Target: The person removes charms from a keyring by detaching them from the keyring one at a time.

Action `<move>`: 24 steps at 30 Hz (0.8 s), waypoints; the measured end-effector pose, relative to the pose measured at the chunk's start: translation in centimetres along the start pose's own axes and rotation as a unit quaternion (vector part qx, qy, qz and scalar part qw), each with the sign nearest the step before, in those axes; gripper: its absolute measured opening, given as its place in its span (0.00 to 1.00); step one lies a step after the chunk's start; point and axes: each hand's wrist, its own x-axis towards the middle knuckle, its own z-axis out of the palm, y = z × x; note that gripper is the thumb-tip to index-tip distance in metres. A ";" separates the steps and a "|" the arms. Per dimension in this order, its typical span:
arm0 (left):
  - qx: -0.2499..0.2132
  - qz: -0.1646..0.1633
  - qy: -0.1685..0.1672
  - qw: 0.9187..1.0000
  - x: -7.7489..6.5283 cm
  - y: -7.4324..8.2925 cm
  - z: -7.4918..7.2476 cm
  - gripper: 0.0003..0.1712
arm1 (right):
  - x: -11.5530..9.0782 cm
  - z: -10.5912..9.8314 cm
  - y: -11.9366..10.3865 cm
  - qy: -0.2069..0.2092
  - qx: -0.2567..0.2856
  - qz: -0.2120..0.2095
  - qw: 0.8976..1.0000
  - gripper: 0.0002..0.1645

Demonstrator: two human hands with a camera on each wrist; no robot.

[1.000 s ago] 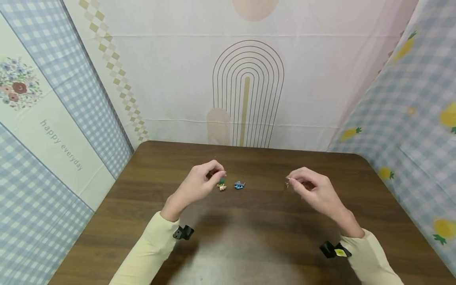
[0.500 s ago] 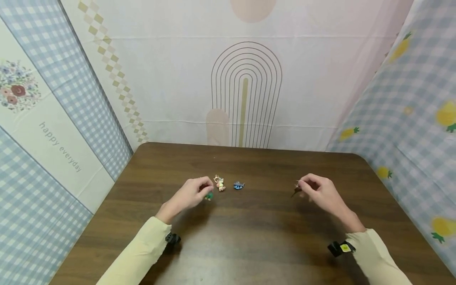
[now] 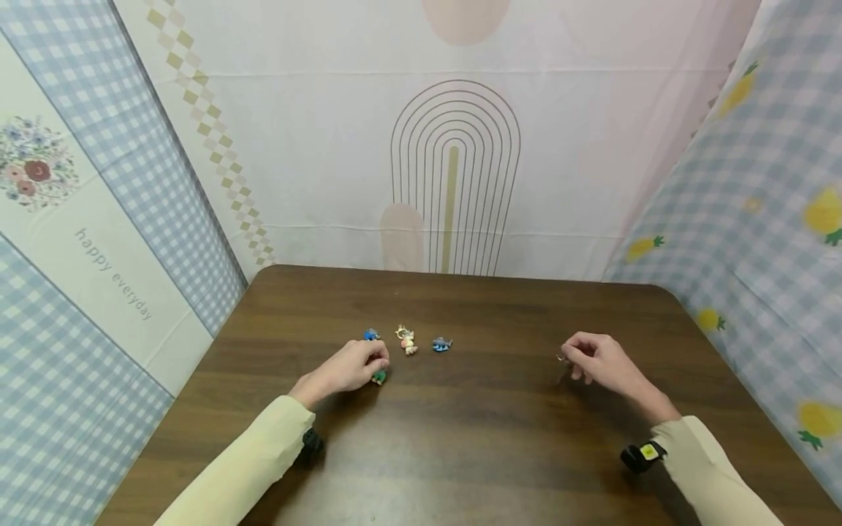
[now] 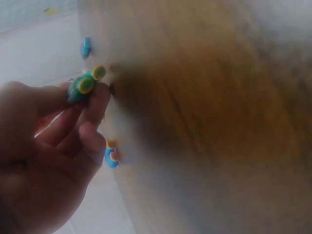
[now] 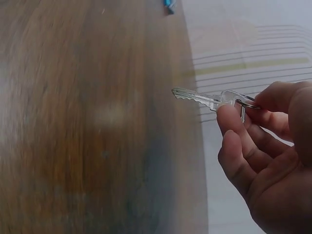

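My left hand (image 3: 351, 367) holds a small green figurine charm (image 3: 378, 376) low over the table, left of the middle. The charm's two round yellow feet face the camera in the left wrist view. Just beyond that hand lies a blue figurine (image 3: 371, 334) with orange feet. A cream figurine charm (image 3: 408, 342) with a gold clasp lies to its right, followed by a blue-grey shark figurine (image 3: 441, 344). On the right side of the table my right hand (image 3: 601, 363) pinches a metal ring (image 5: 249, 102), from which a silver key (image 5: 197, 96) points outward.
The brown wooden table (image 3: 460, 424) has rounded far corners. A white patterned cloth (image 3: 316, 146) hangs behind it, with checked cloths at the left and right sides.
My left hand has moved left and nearer with the green charm, uncovering the cream charm, then the blue figurine. The right hand has shifted right and nearer, holding the key ring.
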 end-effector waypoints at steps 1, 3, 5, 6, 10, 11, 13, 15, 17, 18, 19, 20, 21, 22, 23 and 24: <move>0.000 0.001 0.001 1.000 0.1 0.0 0.0 0.05 | 0.2 -0.1 0.3 -0.007 0.001 0.003 1.000 0.13; 0.002 0.001 0.004 1.000 0.2 -0.1 -0.1 0.05 | 0.6 -0.1 0.9 -0.026 0.002 0.009 1.000 0.14; 0.002 -0.002 0.006 1.000 0.3 -0.2 -0.1 0.05 | 1.1 -0.2 1.5 -0.050 0.008 0.019 0.999 0.15; 0.002 -0.005 0.006 1.000 0.3 -0.2 0.0 0.05 | 1.3 -0.2 1.7 -0.060 0.013 0.027 0.998 0.15; -0.012 -0.028 -0.004 1.000 0.4 -0.2 0.0 0.05 | 1.8 -0.3 2.4 -0.092 0.022 0.048 0.994 0.15; -0.016 -0.034 -0.007 0.999 0.4 -0.2 0.1 0.05 | 1.9 -0.4 2.5 -0.096 0.023 0.051 0.994 0.15; -0.021 -0.042 -0.010 0.999 0.4 -0.2 0.1 0.05 | 2.0 -0.4 2.6 -0.100 0.019 0.055 0.993 0.15; -0.019 -0.047 -0.007 0.999 0.5 -0.4 0.2 0.05 | 2.1 -0.4 2.6 -0.103 0.010 0.053 0.993 0.15; -0.013 -0.048 -0.001 0.999 0.5 -0.5 0.2 0.05 | 2.3 -0.5 2.7 -0.103 0.001 0.056 0.993 0.15; -0.009 -0.048 0.001 0.999 0.5 -0.6 0.2 0.05 | 2.4 -0.5 2.7 -0.105 -0.004 0.053 0.993 0.15; -0.006 -0.048 0.002 0.999 0.5 -0.7 0.2 0.05 | 2.5 -0.6 2.7 -0.107 -0.009 0.053 0.993 0.15; -0.006 -0.048 0.000 0.999 0.6 -0.8 0.1 0.04 | 2.5 -0.6 2.7 -0.110 -0.012 0.053 0.992 0.15; -0.005 -0.045 -0.002 0.999 0.6 -0.8 0.1 0.04 | 2.6 -0.7 2.7 -0.112 -0.013 0.054 0.992 0.14; -0.005 -0.044 -0.006 0.999 0.7 -0.8 -0.1 0.03 | 2.6 -0.8 2.8 -0.115 -0.014 0.052 0.992 0.14; -0.007 -0.044 -0.009 0.999 0.8 -0.8 -0.3 0.03 | 2.6 -0.8 2.8 -0.117 -0.015 0.051 0.992 0.14; -0.009 -0.046 -0.013 0.999 0.9 -0.7 -0.5 0.02 | 2.7 -1.0 2.7 -0.118 -0.014 0.049 0.992 0.14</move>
